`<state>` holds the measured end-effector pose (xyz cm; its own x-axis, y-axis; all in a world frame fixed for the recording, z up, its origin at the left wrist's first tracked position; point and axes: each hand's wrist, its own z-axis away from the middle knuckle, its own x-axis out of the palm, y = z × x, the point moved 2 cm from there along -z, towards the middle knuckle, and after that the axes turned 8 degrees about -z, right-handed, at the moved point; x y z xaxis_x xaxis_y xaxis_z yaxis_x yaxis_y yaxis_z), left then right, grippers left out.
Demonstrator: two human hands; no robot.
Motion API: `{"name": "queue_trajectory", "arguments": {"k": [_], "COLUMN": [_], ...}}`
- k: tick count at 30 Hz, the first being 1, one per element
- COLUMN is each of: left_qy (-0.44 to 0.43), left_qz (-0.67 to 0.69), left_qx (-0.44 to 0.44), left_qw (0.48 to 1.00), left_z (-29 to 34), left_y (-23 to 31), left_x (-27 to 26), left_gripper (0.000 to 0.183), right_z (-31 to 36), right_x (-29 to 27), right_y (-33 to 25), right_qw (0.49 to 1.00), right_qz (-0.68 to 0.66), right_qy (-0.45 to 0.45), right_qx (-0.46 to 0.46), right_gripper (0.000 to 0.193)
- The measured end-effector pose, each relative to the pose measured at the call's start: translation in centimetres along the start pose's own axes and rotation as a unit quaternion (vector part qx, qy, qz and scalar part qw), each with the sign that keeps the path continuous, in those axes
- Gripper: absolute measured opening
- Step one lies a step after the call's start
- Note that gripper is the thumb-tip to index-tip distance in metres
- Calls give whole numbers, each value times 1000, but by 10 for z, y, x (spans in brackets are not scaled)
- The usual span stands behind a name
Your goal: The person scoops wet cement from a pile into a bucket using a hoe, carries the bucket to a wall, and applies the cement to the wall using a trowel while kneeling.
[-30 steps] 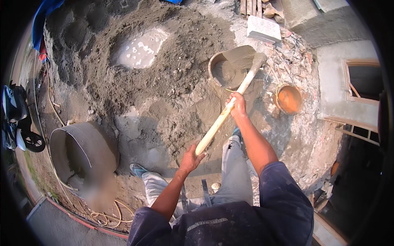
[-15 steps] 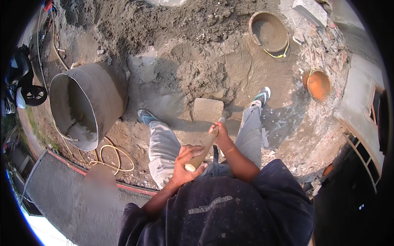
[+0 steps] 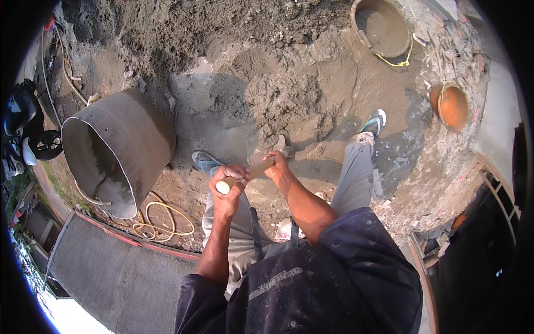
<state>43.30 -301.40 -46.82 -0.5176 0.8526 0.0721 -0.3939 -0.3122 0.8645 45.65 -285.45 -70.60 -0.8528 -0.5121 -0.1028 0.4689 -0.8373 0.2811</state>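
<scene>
A hoe with a pale wooden handle [image 3: 258, 168] slants across in front of my legs. My left hand [image 3: 227, 186] is wrapped round the handle close to its butt end, which faces up toward me. Farther along, toward the head, my right hand [image 3: 276, 162] grips the same handle. The hoe's head is low by the wet grey mortar [image 3: 286, 103] between my feet; its blade is partly hidden and hard to make out.
A large grey drum [image 3: 125, 147] lies on its side at left, a looped yellow hose [image 3: 172, 214] near it. At right are a mortar-filled tub [image 3: 364, 42] with a yellow rope handle and an orange bucket [image 3: 453, 108]. Rubble [image 3: 459, 67] lines the right edge.
The hoe's handle has swung left and lifted at its butt end, both hands moving with it. Its blade, seen flat before, is now mostly out of sight. The view has shifted slightly.
</scene>
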Motion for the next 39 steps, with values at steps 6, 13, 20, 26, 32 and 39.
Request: {"name": "queue_trajectory", "arguments": {"k": [6, 13, 20, 26, 32, 39], "left_qy": [-94, -161, -184, -278, -235, -182], "left_qz": [-153, -167, -28, -121, -455, -603], "left_qx": [131, 216, 255, 200, 65, 33], "left_qw": [975, 948, 949, 932, 857, 776], "left_z": [4, 52, 39, 33, -8, -78], "left_y": [67, 155, 236, 272, 181, -9], "left_x": [47, 122, 190, 191, 150, 163], "left_gripper": [20, 32, 49, 49, 58, 65], "right_z": [21, 128, 268, 351, 337, 288], "right_x": [77, 63, 128, 185, 233, 270], "right_y": [-7, -45, -134, -208, -243, -287], "right_qw": [987, 956, 960, 905, 872, 842], "right_qz": [-8, 25, 127, 166, 130, 213], "right_qy": [-148, -206, -248, -277, -282, -279], "right_qx": [61, 206, 34, -279, -378, -410], "right_gripper": [18, 21, 16, 11, 10, 8]}}
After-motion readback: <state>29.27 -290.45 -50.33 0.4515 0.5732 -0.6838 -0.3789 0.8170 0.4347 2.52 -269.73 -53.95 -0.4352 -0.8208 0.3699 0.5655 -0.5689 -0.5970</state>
